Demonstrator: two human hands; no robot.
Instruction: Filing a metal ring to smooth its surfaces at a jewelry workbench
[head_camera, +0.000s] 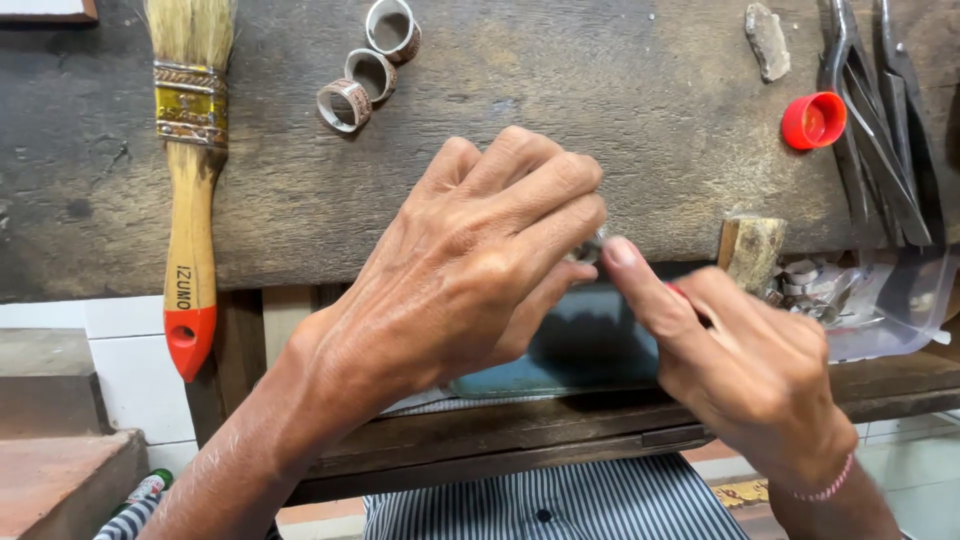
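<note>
Both hands met at the table's (300, 215) front edge: left hand (470, 265) clenched around a small metal piece (590, 247), right hand (745, 365) pinching a red-handled tool (682, 293); bare wood lay behind them.

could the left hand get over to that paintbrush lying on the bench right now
Probably not straight away: the left hand is pinching a small metal piece. The bench between it and the paintbrush looks bare, though.

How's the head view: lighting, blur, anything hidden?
Head view: soft, even daylight, no harsh glare; bench and paintbrush sharp. Left hand covers the small metal piece it holds; right hand slightly soft; plastic bag shows mild sheen.
</note>
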